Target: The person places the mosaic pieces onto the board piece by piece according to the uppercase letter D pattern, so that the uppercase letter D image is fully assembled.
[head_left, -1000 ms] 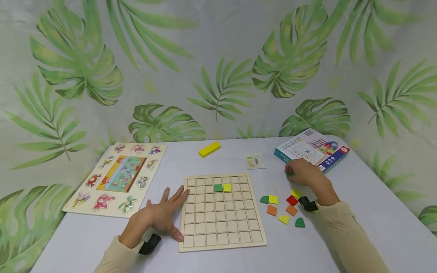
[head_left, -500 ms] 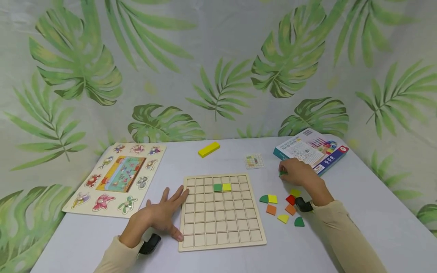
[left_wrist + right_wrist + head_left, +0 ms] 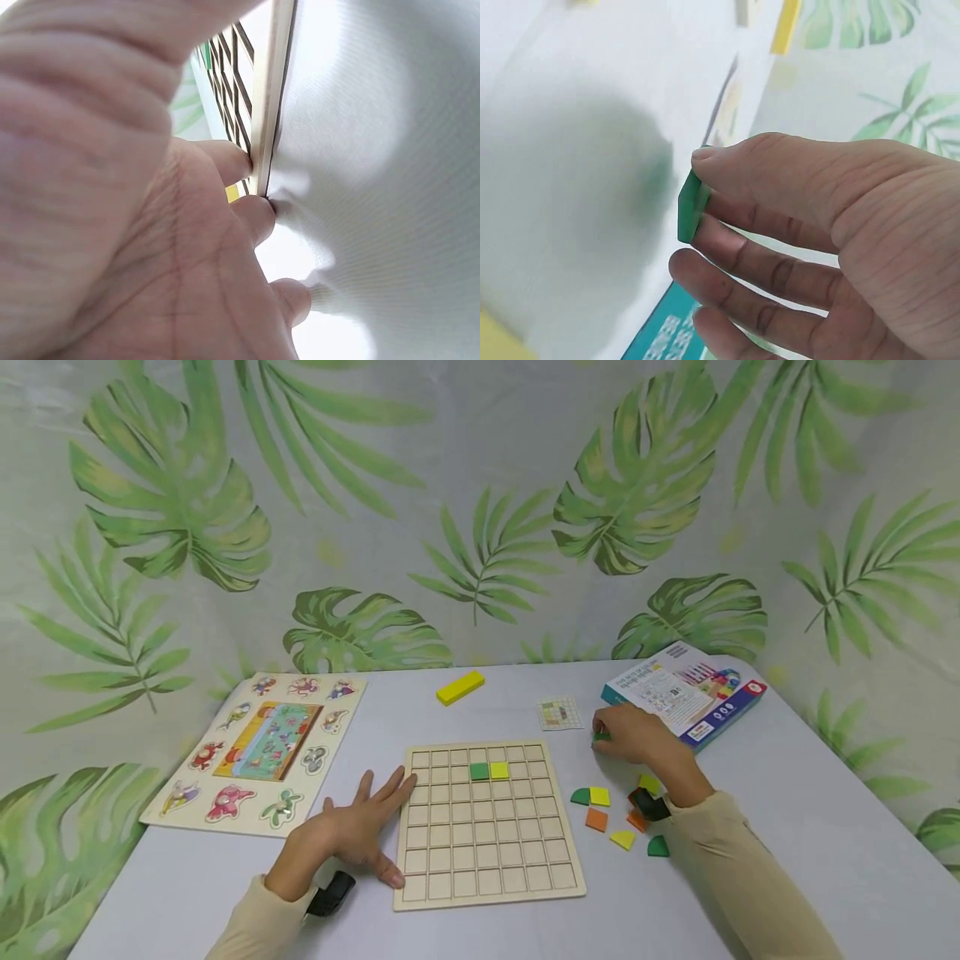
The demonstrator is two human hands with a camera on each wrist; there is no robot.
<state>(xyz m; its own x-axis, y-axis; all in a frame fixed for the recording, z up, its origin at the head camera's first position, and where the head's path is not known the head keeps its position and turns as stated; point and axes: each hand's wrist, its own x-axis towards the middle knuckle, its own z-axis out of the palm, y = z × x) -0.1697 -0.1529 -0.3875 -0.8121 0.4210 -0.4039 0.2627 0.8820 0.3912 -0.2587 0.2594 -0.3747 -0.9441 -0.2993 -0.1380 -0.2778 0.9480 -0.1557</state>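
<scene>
A wooden grid board (image 3: 489, 835) lies in the middle of the table, with a green square tile (image 3: 479, 772) and a yellow square tile (image 3: 499, 770) side by side in its upper part. My left hand (image 3: 360, 835) is spread at the board's left edge, fingertips and thumb touching the rim; the left wrist view shows fingertips against the board's side (image 3: 268, 112). My right hand (image 3: 633, 735) pinches a green tile (image 3: 693, 204) between thumb and fingers above the table, right of the small pattern card (image 3: 559, 713). The tile's full outline is partly covered by the fingers.
Loose green, yellow, orange and red tiles (image 3: 597, 820) lie right of the board, some under my right wrist. A box (image 3: 686, 689) stands at the back right, a yellow block (image 3: 461, 688) at the back. An animal puzzle (image 3: 255, 752) lies on the left.
My right hand has moved left with the green tile, from beside the box toward the pattern card. The left hand has stayed at the board's edge.
</scene>
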